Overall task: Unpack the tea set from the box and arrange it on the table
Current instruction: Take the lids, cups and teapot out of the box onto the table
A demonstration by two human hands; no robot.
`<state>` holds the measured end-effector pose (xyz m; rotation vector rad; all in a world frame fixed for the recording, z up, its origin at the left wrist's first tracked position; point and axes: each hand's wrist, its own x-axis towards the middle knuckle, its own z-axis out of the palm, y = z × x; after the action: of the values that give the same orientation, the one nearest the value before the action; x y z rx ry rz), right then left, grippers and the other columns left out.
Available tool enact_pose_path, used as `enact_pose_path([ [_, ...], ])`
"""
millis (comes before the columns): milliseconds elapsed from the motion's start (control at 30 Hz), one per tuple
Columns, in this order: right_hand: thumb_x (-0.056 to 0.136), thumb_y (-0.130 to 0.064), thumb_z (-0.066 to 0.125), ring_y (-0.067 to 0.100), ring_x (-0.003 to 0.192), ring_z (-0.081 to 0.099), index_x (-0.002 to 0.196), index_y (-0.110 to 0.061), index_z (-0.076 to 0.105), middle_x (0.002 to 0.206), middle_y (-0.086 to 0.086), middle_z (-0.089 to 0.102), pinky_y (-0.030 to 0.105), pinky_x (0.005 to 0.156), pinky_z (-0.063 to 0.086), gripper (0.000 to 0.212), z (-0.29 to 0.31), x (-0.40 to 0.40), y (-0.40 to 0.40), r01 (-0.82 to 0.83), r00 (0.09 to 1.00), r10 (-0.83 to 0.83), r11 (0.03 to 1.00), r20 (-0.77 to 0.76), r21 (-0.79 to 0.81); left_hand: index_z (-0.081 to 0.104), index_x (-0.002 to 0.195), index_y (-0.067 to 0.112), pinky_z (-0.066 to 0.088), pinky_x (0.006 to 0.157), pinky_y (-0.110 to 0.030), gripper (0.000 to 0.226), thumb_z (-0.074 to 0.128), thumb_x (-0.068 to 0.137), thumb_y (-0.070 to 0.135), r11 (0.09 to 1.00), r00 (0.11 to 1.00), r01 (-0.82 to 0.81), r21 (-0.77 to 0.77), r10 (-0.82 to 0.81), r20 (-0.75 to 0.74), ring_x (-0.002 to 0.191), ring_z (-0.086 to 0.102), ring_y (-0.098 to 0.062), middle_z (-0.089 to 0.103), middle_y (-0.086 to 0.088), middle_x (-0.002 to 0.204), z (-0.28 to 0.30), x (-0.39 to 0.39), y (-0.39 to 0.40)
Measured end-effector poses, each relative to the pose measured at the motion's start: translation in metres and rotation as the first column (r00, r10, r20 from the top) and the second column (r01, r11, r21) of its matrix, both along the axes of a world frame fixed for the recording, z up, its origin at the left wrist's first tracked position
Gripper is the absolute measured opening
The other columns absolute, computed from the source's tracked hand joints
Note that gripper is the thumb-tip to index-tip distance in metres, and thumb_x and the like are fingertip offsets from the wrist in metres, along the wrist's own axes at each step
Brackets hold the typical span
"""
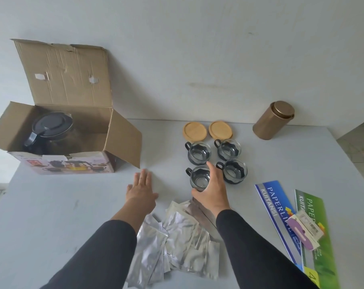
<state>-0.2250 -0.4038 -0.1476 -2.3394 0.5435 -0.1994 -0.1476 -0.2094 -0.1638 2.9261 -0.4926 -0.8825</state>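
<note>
foil packets (176, 243) are lying in a loose heap nearest the person, btw the two dark sleeves, in front of the cup group. just right of the packets, well short of the far cups, two receipt books are sitting side by side, a blue one (275, 217) & a green one (316, 232), w/ a small purple carded item (302, 232) lying across both.

right hand (212, 190) is wrapping its thumb & fingers round the near-left glass cup (199, 178), gripping it from the right side; cup is sitting upright w/ its black handle pointing left. can't tell if it's resting on the table (51, 205) or just off it. left hand (141, 188) is lying flat & relaxed, fingers straight, palm down on the table, left of that cup & holding nothing.

three more cups are standing around the gripped one: one (232, 171) just to its right, one (198, 153) just behind it, one (228, 149) behind & right. behind the cups, two round wooden coasters (208, 130) are lying flat next to each other. a gold tin (272, 123) is standing right of the coasters, by the wall.

far left of the cups, the cardboard box (72, 161) is standing open w/ flaps up, & the glass teapot (49, 132) w/ black lid is sitting inside it.
</note>
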Motion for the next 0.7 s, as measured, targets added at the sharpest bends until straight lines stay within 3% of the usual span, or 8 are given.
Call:
enact_pose_path([
  [233, 0.067, -0.01, 0.074, 0.017, 0.126, 0.038, 0.143, -0.017, 0.029, 0.133, 0.004, 0.036, 0.015, 0.1, 0.026, 0.089, -0.005, 0.002, -0.004, 0.005, 1.0, -0.004, 1.0, -0.031, 0.03, -0.014, 0.149, 0.008, 0.012, 0.118, -0.041, 0.073, 0.033, 0.1, 0.034, 1.0, 1.0, -0.004, 0.024, 0.003, 0.022, 0.146, -0.015, -0.025, -0.022, -0.004, 0.157, -0.002, -0.001, -0.003],
  [433, 0.069, -0.014, 0.073, 0.022, 0.131, 0.035, 0.146, -0.017, 0.024, 0.138, 0.007, 0.032, 0.027, 0.107, 0.03, 0.09, -0.001, -0.003, -0.007, -0.027, 0.997, 0.027, 1.0, -0.074, 0.004, -0.015, 0.149, 0.007, 0.011, 0.118, -0.041, 0.072, 0.032, 0.101, 0.034, 1.0, 0.999, 0.0, 0.026, -0.001, 0.035, 0.146, -0.016, -0.026, -0.022, -0.005, 0.157, -0.005, -0.002, -0.002],
  [600, 0.069, -0.024, 0.066, 0.021, 0.128, 0.036, 0.14, -0.015, 0.033, 0.137, 0.006, 0.035, 0.033, 0.102, 0.041, 0.079, 0.006, -0.008, -0.002, -0.011, 0.999, 0.016, 0.992, 0.038, -0.13, -0.011, 0.149, 0.005, 0.014, 0.118, -0.042, 0.076, 0.039, 0.099, 0.035, 1.0, 0.999, 0.004, 0.02, -0.005, 0.032, 0.146, -0.011, -0.026, -0.017, -0.006, 0.158, 0.0, 0.0, -0.004],
  [700, 0.067, -0.03, 0.059, 0.021, 0.126, 0.04, 0.136, -0.013, 0.041, 0.135, 0.006, 0.039, 0.032, 0.097, 0.045, 0.074, 0.018, -0.007, 0.004, -0.012, 0.994, 0.035, 0.978, 0.106, -0.207, -0.001, 0.15, 0.004, 0.015, 0.118, -0.042, 0.075, 0.043, 0.097, 0.033, 0.998, 0.997, 0.059, 0.011, -0.059, 0.046, 0.147, -0.002, -0.025, -0.005, -0.008, 0.158, 0.008, 0.001, -0.004],
])
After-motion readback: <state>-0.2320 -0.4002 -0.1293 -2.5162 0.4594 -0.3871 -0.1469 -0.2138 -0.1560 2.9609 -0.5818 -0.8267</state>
